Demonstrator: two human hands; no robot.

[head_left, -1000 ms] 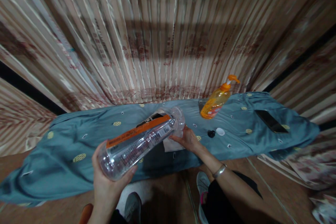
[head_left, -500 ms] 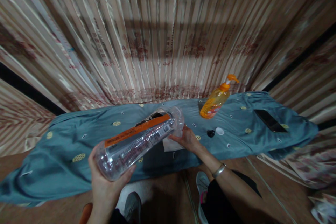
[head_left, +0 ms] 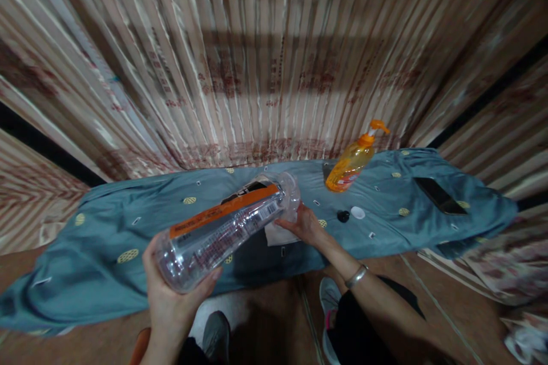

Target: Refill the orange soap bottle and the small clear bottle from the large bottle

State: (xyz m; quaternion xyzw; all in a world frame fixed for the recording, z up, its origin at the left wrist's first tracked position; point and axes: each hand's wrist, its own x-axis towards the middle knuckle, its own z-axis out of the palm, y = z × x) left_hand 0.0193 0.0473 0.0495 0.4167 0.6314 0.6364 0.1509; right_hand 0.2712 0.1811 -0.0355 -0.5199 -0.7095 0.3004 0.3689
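Note:
My left hand (head_left: 173, 296) is wrapped round the base of a large clear plastic bottle (head_left: 226, 228) with an orange label strip, held tilted with its mouth pointing away over the table. My right hand (head_left: 305, 223) is at the bottle's mouth end, fingers closed on a white cloth or tissue (head_left: 278, 234) that lies partly under the bottle. The bottle hides part of the right hand's fingers.
A table under a blue cloth (head_left: 107, 228) stretches across the view. On it stand an orange pump bottle (head_left: 353, 159), a small black cap (head_left: 343, 216), a white cap (head_left: 358, 213) and a dark phone (head_left: 440, 196). A striped curtain hangs behind. My feet show below.
The bottle's base and my left hand have shifted slightly left. Otherwise the hands keep their positions.

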